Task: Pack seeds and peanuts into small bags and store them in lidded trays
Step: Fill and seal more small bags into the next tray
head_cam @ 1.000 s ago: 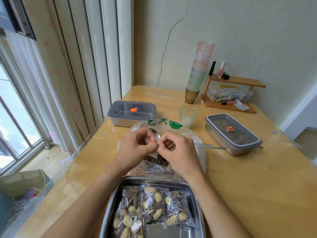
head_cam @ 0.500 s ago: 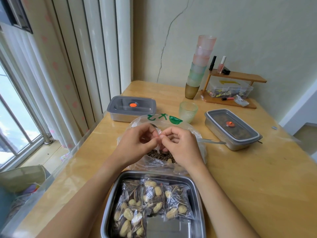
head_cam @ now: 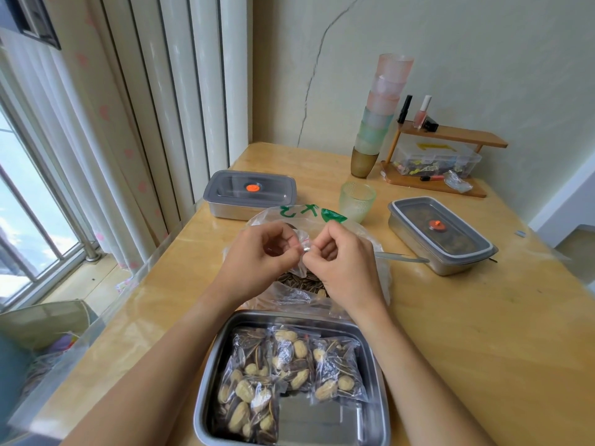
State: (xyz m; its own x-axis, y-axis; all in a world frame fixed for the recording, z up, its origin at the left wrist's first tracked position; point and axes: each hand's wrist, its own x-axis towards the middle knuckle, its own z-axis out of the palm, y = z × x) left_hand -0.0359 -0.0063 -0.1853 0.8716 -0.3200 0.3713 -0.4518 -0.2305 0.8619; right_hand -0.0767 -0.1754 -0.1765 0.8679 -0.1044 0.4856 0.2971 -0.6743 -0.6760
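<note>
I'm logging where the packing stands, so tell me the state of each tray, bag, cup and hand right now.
Left hand: pinches the small bag.
Right hand: pinches the same small bag.
Big bag: open, seeds inside.
Front tray: lid off, holds filled packets.
Left tray: lid on.
Right tray: lid on.
Green cup: upright.

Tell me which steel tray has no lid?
The rectangular stainless-steel tray nearest the camera, holding clear bags of seeds and peanuts. The back-left tray and right-hand tray wear grey lids.
</note>
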